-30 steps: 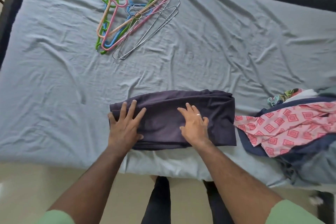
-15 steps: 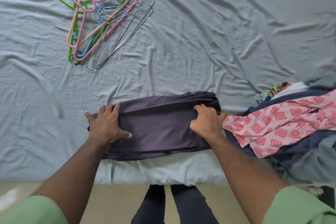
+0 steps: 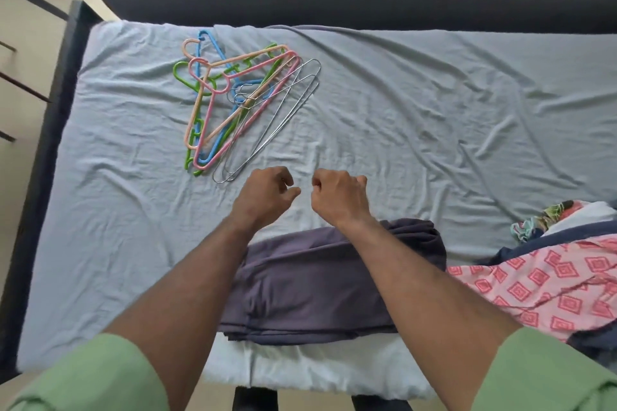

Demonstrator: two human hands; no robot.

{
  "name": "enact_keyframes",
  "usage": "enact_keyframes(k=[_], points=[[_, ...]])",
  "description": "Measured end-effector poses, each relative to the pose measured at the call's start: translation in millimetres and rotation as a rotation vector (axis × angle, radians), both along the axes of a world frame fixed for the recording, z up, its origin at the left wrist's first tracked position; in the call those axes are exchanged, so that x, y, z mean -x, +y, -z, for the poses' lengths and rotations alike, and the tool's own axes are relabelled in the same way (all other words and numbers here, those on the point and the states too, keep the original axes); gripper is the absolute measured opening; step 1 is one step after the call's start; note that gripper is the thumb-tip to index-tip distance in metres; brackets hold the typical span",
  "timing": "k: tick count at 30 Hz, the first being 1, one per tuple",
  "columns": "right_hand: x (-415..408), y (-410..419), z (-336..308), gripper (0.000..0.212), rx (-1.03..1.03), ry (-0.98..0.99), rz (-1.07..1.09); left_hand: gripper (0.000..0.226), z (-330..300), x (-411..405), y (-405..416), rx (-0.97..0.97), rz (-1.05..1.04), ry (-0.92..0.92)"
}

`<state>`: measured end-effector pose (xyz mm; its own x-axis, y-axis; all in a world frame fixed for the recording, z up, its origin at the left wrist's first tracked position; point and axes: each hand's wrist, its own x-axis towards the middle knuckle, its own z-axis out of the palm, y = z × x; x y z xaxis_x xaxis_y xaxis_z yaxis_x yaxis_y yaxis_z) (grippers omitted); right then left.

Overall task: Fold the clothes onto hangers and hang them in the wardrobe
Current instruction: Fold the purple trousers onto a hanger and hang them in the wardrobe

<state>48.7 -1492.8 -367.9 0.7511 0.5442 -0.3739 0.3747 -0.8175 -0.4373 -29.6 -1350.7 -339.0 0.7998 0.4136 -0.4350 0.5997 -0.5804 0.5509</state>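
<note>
A folded dark purple garment lies on the bed near its front edge, partly under my forearms. My left hand and my right hand hover side by side above the sheet, beyond the garment, fingers loosely curled and holding nothing. A heap of plastic hangers in pink, peach, green and blue lies at the far left, with two wire hangers beside it, just left of and beyond my left hand.
The bed wears a wrinkled light blue sheet. A pile of clothes, topped by a pink patterned cloth, sits at the right edge. A dark bed frame runs along the far side, and drawers stand at left.
Both hands have let go of the folded purple garment and moved forward over the sheet toward the hangers. The view has tilted up, showing the far bed frame.
</note>
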Motion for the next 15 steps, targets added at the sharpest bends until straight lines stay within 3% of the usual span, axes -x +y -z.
enact_keyframes(k=[9, 15], points=[[2.2, 99.3, 9.0, 0.016, -0.054, 0.059, 0.165, 0.011, 1.8, 14.6, 108.5, 0.005, -0.055, -0.030], [1.6, 171.2, 42.0, 0.016, -0.150, 0.322, 0.326, 0.010, 20.3, 36.1, 164.3, 0.049, -0.140, 0.006]])
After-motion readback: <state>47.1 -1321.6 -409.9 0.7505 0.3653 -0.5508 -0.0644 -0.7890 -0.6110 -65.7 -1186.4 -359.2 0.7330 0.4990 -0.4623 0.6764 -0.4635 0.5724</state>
